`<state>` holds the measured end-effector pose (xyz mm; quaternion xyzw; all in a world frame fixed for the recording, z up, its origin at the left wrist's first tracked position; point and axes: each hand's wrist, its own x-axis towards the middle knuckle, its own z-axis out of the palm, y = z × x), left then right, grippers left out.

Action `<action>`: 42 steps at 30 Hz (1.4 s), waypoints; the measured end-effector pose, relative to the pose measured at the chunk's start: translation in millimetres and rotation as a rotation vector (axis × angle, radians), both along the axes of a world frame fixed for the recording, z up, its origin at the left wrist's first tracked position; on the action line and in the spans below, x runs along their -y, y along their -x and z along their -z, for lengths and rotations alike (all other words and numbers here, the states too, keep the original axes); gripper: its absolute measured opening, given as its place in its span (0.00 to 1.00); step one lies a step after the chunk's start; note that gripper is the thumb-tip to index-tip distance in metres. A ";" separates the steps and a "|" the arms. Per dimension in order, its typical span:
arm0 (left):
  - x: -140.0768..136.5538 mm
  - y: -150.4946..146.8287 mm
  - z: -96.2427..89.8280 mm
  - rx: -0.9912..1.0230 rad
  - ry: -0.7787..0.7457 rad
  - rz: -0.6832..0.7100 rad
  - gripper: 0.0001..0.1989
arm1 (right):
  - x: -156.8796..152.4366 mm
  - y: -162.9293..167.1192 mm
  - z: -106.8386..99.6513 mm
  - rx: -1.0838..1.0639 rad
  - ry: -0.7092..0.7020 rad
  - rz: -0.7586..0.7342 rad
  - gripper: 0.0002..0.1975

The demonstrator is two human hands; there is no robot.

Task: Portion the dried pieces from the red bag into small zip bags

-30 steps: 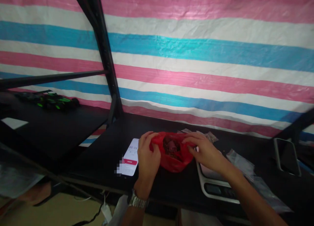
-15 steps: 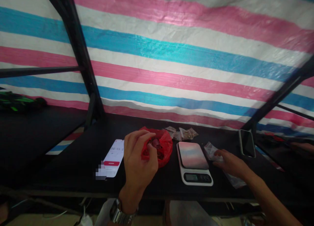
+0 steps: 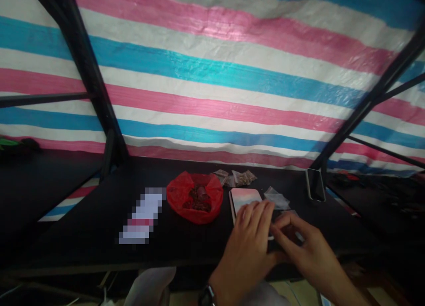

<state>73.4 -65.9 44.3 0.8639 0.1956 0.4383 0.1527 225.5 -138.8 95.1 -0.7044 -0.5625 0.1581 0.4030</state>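
Note:
My left hand (image 3: 250, 239), wearing a watch at the wrist, reaches over the kitchen scale (image 3: 245, 196) and covers much of it. Its fingers are stretched out side by side, the thumb apart and pointing toward my right hand (image 3: 300, 242). Thumb and fingers of the right hand are pinched together just beside the left fingertips. A bit of clear plastic bag (image 3: 298, 236) glints within that grip, mostly hidden by the fingers. Behind the hands, other clear plastic bags (image 3: 277, 199) lie flat on the black table. The scale's display is covered.
Left of the scale sits a red plastic bag (image 3: 177, 193), spread open, with small brownish pieces and a dark reddish cylinder (image 3: 201, 192) inside. Filled small bags (image 3: 241, 178) lie behind the scale. One phone (image 3: 141, 215) lies at left, another phone (image 3: 315, 185) at right.
My left hand has moved right, from above the red bag to over the scale. The right hand has drawn nearer, bringing both hands together. The view has shifted slightly right.

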 end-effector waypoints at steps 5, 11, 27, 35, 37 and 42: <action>18.1 -18.2 19.5 0.079 0.182 0.145 0.31 | 20.9 21.2 3.9 -0.234 0.007 -0.029 0.18; 10.7 -2.2 20.4 0.091 0.394 0.208 0.23 | 30.2 9.7 22.5 -0.402 -0.021 -0.007 0.25; 1.1 34.5 43.1 0.103 0.497 0.168 0.13 | 17.8 33.0 47.2 -0.679 0.208 -0.097 0.21; -5.5 47.6 46.9 0.060 0.173 0.194 0.19 | 7.7 41.2 44.5 -0.680 0.255 -0.125 0.24; -6.4 49.5 47.0 -0.002 0.090 0.204 0.22 | 2.3 40.4 48.1 -0.641 0.241 -0.170 0.25; -8.6 48.0 49.6 -0.115 0.008 0.115 0.21 | -5.5 37.0 57.9 -0.527 0.223 -0.159 0.24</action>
